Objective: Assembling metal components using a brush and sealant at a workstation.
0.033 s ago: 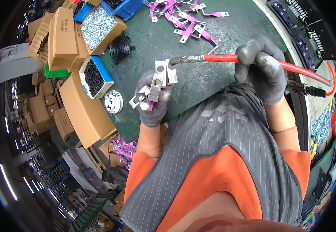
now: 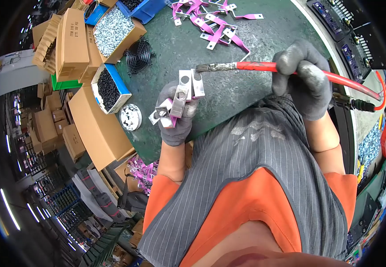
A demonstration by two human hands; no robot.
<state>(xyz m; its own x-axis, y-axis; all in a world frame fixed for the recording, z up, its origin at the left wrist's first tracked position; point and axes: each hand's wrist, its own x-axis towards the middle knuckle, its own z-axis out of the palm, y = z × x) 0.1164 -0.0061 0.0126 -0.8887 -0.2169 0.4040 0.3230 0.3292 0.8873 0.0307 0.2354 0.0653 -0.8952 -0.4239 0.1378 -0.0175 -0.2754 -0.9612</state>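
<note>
My left hand (image 2: 175, 127), in a grey glove, is closed around several metal strips (image 2: 179, 100). Their bare silver ends have round holes and fan out above the fingers; some pink coating shows lower down. A brush with a red handle (image 2: 257, 66) is gripped in my right hand (image 2: 303, 80), also gloved and smudged white. The dark, worn bristles (image 2: 210, 67) point left, just above the rightmost strip end. A round white tub (image 2: 130, 117) with black smears stands left of my left hand.
Loose pink-coated bent strips (image 2: 219, 33) lie at the far side of the green table (image 2: 264, 40). Cartons of silver fasteners (image 2: 113, 30) and black fasteners (image 2: 107, 91) line its left edge, beside a black wire coil (image 2: 140, 55). Black panels with circuit boards (image 2: 326, 18) are at right.
The brush has lifted slightly, its bristles rising off the rightmost strip end. My left hand and the strips have hardly moved.
</note>
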